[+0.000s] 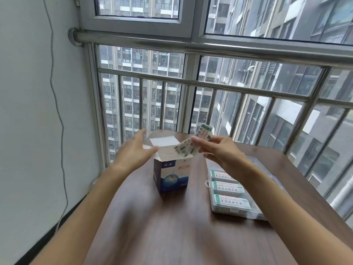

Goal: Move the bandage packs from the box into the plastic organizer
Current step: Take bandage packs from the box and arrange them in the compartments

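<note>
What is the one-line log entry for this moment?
right hand: pinches bandage packs | left hand: open beside box | organizer: three packs

Right hand (219,150) pinches bandage packs (193,144) above the open box (172,176); left hand (133,150) touches its flap

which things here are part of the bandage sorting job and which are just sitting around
Part of the job:
- bandage box, flaps open, standing on the table
- bandage packs pinched in the right hand
- plastic organizer, three packs already in it
- left hand, open at the box flap

Just there:
- wooden table
- window railing
- cable on the wall
</note>
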Tool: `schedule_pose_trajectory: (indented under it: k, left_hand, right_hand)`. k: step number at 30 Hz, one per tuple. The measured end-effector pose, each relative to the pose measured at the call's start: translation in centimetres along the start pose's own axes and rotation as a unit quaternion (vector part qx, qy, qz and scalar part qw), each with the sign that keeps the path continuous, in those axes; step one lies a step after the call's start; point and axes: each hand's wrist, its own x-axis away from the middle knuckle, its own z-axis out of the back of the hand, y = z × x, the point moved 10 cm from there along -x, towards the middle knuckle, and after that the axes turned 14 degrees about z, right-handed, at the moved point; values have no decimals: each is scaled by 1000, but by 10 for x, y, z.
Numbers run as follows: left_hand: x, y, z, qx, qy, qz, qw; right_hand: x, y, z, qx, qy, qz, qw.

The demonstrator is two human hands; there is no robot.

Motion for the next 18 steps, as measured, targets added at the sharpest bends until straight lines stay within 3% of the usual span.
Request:
schedule_pose_trajectory:
  k: [2,3,5,8,12,15,18]
  left_hand:
    - [26,27,28,26,139,-90,986]
    - [42,41,35,68,162,-132,976]
    - [61,62,19,118,83,-157,977]
    - [75,75,-53,77,-150,-102,980]
    - [101,91,-123,101,-358,-92,924]
    - [105,94,-150,142,-396,-75,904]
    - [101,94,-164,181,-363,-67,912]
  right_hand:
    - [11,2,0,-19,-38,-7,999]
    - [17,3,0,-29,-56,-9,998]
    - [31,6,4,-50,-71,-9,996]
    - [45,15,22,-68,-43,11,997]
    - [57,34,64,-41,45,28,998]
    - [63,40,86,9,90,50,995]
    - [68,46,105,9,132,60,989]
